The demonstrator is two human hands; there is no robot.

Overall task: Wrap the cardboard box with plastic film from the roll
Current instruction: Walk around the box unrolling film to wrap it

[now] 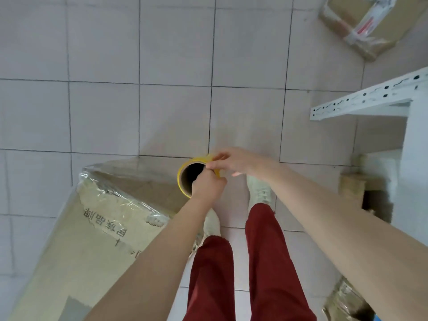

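Floor [104, 112] tiled; my left hand [208, 187] gripped the roll [184, 181], my right hand [235, 162] pinched film [209, 157]; I judged a taut pull best

three cardboard boxes are lying about: the left box [76, 239], the top-right box [361, 22], and the bottom-right box [347, 300], only partly showing. one roll [185, 179] is being held by two hands, the left hand [208, 186] and the right hand [238, 162]. two pale shoes [212, 224] [259, 191] are standing on the floor [104, 112]. one white metal shelf [370, 98] is jutting in from the right.
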